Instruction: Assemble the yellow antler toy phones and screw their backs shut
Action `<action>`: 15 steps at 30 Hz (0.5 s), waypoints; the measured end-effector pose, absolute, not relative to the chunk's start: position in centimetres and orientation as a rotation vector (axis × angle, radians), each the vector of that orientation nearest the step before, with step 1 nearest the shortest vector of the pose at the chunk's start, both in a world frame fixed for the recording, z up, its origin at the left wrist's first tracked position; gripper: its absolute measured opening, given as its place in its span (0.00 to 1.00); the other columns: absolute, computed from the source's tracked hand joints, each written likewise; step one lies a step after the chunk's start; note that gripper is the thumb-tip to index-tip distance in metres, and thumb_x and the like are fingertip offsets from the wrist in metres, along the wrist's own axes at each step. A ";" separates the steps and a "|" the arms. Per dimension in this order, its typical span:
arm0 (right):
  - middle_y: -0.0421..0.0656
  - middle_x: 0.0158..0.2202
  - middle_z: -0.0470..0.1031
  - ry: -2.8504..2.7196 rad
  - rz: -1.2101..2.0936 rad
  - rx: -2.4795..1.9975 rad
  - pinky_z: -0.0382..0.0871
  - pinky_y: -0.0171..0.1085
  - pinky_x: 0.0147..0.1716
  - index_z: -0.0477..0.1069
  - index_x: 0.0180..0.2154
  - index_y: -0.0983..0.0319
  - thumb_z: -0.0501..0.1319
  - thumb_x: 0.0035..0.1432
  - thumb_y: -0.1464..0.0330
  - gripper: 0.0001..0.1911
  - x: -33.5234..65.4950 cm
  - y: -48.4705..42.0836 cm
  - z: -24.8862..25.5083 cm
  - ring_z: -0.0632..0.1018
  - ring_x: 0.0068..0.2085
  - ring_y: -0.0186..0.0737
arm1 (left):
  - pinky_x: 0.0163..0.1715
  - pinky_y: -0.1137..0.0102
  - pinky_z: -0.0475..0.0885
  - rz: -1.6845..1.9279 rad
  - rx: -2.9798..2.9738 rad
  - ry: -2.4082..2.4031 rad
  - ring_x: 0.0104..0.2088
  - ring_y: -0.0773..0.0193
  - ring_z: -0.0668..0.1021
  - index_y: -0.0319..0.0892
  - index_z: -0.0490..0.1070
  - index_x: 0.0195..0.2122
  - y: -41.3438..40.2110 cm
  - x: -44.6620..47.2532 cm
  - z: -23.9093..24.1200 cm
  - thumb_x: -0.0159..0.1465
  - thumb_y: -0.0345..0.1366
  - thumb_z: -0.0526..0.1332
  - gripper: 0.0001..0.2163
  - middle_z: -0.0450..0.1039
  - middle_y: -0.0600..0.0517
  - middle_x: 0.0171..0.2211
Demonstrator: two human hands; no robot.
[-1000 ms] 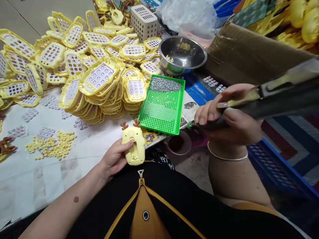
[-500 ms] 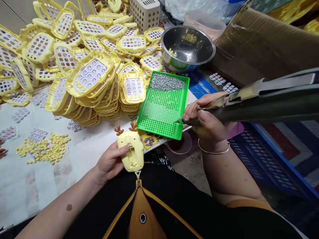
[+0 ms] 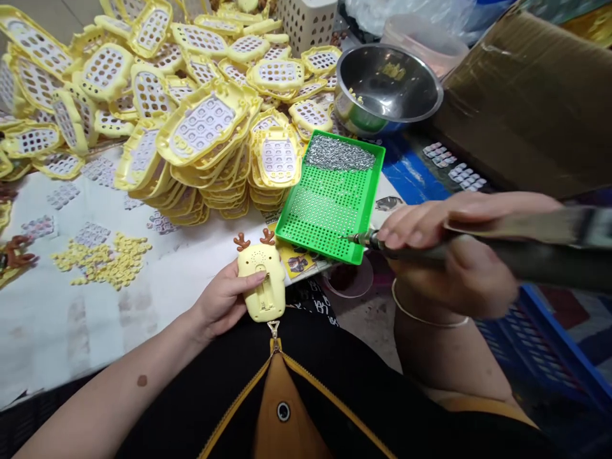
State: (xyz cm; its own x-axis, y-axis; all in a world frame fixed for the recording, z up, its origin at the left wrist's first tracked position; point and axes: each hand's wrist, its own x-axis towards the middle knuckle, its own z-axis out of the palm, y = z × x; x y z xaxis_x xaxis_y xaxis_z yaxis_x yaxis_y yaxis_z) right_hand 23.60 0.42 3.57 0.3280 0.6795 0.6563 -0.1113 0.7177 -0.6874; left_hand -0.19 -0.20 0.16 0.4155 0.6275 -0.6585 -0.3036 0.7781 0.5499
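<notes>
My left hand is closed round a small yellow toy phone with two brown antlers, held back side up at the table's near edge. My right hand grips a long dark electric screwdriver; its tip sits over the near right corner of a green perforated tray. A heap of small silver screws fills the tray's far end.
A big pile of yellow toy front shells covers the table's far left. Small yellow buttons lie loose on the white cloth. A steel bowl, a cardboard box and a blue crate stand to the right.
My right hand brought the screwdriver tip down onto the green tray, then drew it slightly back to the tray's near right corner. The left hand kept hold of the toy phone.
</notes>
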 end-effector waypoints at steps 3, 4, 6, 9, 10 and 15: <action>0.36 0.20 0.67 -1.189 0.726 -0.528 0.71 0.39 0.19 0.76 0.38 0.59 0.66 0.55 0.67 0.07 21.2 -0.8 5.1 0.72 0.19 0.35 | 0.36 0.64 0.77 0.587 0.389 0.991 0.33 0.59 0.80 0.38 0.72 0.45 -0.8 -0.1 0.3 0.51 0.29 0.71 0.20 0.79 0.47 0.35; 0.36 0.20 0.68 -1.221 0.789 -0.500 0.71 0.39 0.19 0.75 0.38 0.59 0.65 0.55 0.67 0.07 20.4 -1.0 5.3 0.73 0.19 0.35 | 0.36 0.64 0.76 0.585 0.398 0.992 0.34 0.59 0.80 0.38 0.71 0.46 -0.9 -0.1 0.3 0.51 0.29 0.71 0.20 0.79 0.47 0.36; 0.36 0.21 0.69 -1.269 0.865 -0.446 0.72 0.39 0.19 0.74 0.39 0.58 0.65 0.55 0.67 0.08 19.0 -1.1 5.1 0.74 0.21 0.37 | 0.37 0.64 0.75 0.591 0.425 0.984 0.36 0.58 0.79 0.38 0.71 0.47 -1.2 0.0 0.4 0.51 0.29 0.71 0.21 0.79 0.46 0.38; 0.37 0.23 0.70 -1.297 0.896 -0.420 0.71 0.41 0.20 0.73 0.41 0.59 0.64 0.55 0.68 0.10 17.7 -0.9 4.2 0.75 0.22 0.38 | 0.41 0.64 0.73 0.599 0.466 0.948 0.39 0.58 0.78 0.38 0.70 0.49 -1.3 -0.1 0.3 0.51 0.31 0.71 0.23 0.78 0.45 0.42; 0.37 0.24 0.70 -1.300 0.904 -0.427 0.71 0.41 0.21 0.73 0.42 0.59 0.64 0.55 0.67 0.10 17.5 -0.8 3.9 0.74 0.22 0.37 | 0.41 0.64 0.72 0.599 0.476 0.940 0.39 0.58 0.78 0.38 0.70 0.49 -1.3 -0.1 0.2 0.51 0.31 0.71 0.23 0.77 0.45 0.42; 0.35 0.23 0.68 -1.325 0.955 -0.484 0.68 0.39 0.20 0.72 0.40 0.56 0.64 0.55 0.67 0.08 16.6 -0.2 2.9 0.71 0.21 0.36 | 0.41 0.64 0.71 0.577 0.496 0.904 0.39 0.58 0.77 0.39 0.70 0.47 -1.1 -0.3 -0.4 0.51 0.33 0.72 0.23 0.76 0.46 0.41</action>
State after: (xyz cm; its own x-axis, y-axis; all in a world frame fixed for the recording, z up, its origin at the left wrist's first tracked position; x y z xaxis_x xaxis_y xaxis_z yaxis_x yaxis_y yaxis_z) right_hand 16.62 -0.16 2.89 -0.0405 0.8058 0.5908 -0.3058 0.5529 -0.7751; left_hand -0.31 -1.09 -0.41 0.4888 0.6514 -0.5803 -0.2527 0.7424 0.6205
